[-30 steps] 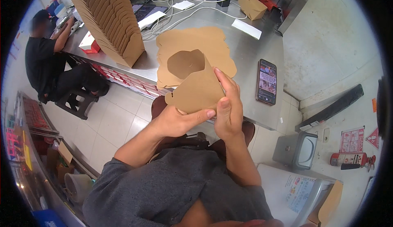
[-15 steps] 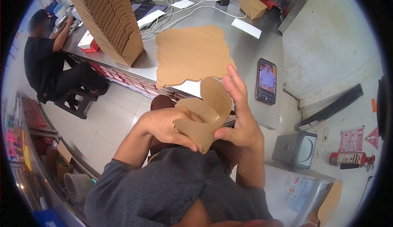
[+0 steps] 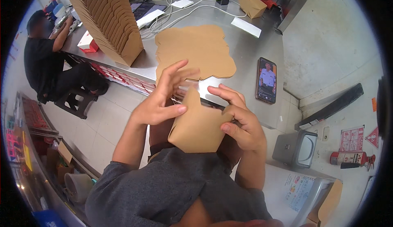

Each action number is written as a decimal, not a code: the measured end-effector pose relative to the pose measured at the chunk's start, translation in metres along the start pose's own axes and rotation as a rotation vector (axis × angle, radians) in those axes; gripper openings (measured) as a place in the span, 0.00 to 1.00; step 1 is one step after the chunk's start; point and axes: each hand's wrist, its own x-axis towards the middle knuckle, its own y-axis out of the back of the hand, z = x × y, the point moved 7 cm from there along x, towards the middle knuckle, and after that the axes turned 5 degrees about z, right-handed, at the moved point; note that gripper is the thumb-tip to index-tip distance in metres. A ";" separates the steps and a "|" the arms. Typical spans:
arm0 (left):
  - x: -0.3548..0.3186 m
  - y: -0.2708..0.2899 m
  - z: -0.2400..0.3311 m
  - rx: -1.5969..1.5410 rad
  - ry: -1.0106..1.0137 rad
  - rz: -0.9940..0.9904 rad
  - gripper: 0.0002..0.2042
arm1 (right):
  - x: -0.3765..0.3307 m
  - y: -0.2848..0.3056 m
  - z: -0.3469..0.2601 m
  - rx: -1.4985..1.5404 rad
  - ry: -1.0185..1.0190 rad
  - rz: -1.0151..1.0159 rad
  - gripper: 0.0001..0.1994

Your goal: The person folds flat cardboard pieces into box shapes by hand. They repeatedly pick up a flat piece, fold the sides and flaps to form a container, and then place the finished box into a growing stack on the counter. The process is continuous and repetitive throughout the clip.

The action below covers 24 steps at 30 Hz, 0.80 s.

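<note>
A brown cardboard food box [image 3: 196,128], partly folded, is held over my lap with its broad flat side facing me. My right hand [image 3: 243,128] grips its right edge between thumb and curled fingers. At the left edge, the thumb of my left hand [image 3: 159,100] touches the box, while its other fingers stretch out above, apart and slightly blurred. Flat cardboard blanks [image 3: 194,51] lie stacked on the steel table just beyond my hands. A tall row of nested folded boxes [image 3: 108,26] leans at the table's left side.
A phone [image 3: 266,81] showing a person lies at the right of the table [image 3: 245,55]. White cables [image 3: 196,10], a single folded box [image 3: 252,6] and a white strip [image 3: 246,27] are farther back. At far left a person [image 3: 45,59] in dark clothes sits on a stool [image 3: 75,102].
The box has turned and now shows a broad flat side. My left hand has loosened and spread its fingers upward; my right hand has gone from stretched fingers to gripping the edge.
</note>
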 end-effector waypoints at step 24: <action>0.003 -0.028 -0.018 0.308 -0.149 -0.148 0.15 | 0.008 -0.038 0.023 0.181 -0.079 0.108 0.14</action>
